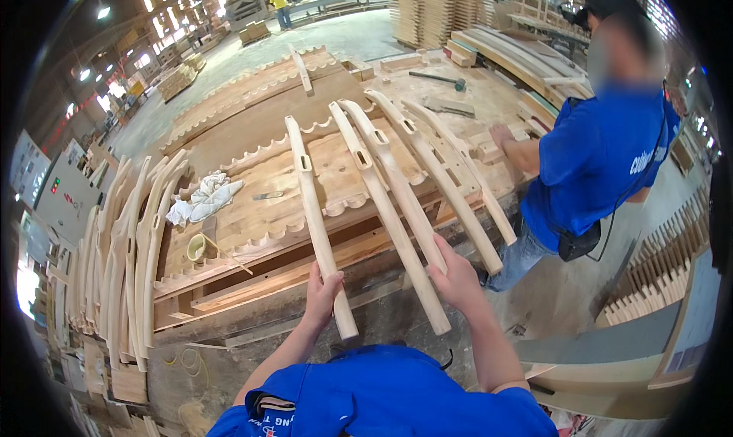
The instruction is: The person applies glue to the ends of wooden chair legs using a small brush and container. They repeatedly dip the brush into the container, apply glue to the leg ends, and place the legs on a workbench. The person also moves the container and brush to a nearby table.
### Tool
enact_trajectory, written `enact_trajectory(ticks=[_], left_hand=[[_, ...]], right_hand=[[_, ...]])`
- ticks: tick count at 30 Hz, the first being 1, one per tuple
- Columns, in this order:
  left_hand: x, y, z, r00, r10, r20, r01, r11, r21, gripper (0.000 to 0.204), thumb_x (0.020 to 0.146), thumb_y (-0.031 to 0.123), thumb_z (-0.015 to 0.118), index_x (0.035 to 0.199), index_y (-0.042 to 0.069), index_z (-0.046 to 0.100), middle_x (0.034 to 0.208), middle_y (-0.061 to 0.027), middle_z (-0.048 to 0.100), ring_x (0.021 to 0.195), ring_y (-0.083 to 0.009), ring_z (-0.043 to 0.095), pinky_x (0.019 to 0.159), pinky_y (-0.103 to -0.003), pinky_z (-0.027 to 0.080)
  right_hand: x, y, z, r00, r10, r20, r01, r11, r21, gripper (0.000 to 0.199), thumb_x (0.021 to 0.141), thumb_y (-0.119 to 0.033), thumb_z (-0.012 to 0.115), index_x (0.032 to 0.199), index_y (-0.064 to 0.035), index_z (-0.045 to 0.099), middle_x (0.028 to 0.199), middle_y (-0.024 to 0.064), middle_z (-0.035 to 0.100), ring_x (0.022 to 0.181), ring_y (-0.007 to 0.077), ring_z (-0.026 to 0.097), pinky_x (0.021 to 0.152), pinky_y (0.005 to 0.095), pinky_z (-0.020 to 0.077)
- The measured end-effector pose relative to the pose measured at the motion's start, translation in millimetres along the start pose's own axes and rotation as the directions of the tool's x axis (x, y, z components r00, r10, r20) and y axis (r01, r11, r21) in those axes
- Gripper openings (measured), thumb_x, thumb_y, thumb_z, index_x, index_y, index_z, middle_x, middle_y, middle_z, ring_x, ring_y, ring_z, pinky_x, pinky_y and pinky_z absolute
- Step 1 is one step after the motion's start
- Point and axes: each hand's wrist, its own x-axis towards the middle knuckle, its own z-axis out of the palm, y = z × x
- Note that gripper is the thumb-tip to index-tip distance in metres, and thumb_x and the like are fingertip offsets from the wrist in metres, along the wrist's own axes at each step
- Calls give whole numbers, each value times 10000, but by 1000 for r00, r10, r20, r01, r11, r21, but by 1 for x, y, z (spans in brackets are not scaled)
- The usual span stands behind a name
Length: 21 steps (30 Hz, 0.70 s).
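Note:
Several long, curved, pale wooden legs, each with a slot near its far end, lie across scalloped rails on the workbench. My left hand [324, 293] is closed around the near part of the leftmost wooden leg [314, 208], whose near end sticks out past the bench edge. My right hand [456, 275] grips the near end of another wooden leg [403, 189]. Between the two lies a wooden leg [389, 219] that I am not visibly holding. Farther right, two more wooden legs [447, 181] rest at a slant.
Many similar legs [137, 246] lean against the bench's left side. On the bench are a white cloth [210, 198], a small cup [198, 248] with a thin stick beside it, and a mallet [439, 80]. A co-worker in blue [595, 170] stands right, one hand on the bench.

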Motion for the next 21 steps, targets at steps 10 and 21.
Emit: enact_trajectory(ticks=[10, 21], left_hand=[[10, -3, 3, 998, -48, 37, 52, 993, -102, 359, 876, 150, 523, 1187, 72, 362, 806, -71, 530, 648, -155, 551, 573, -302, 500], [13, -5, -5, 996, 56, 64, -55, 998, -20, 374, 891, 145, 507, 1217, 61, 346, 820, -75, 541, 677, -152, 561, 591, -299, 506]], right_hand=[[-3, -29, -13, 991, -117, -67, 125, 983, 136, 581, 850, -186, 549, 1387, -62, 365, 1102, 270, 591, 999, 427, 575, 849, 455, 458], [5, -5, -8, 998, 10, -55, -16, 994, -104, 579, 828, -191, 574, 1372, -79, 407, 1105, 239, 604, 1001, 391, 586, 856, 429, 462]])
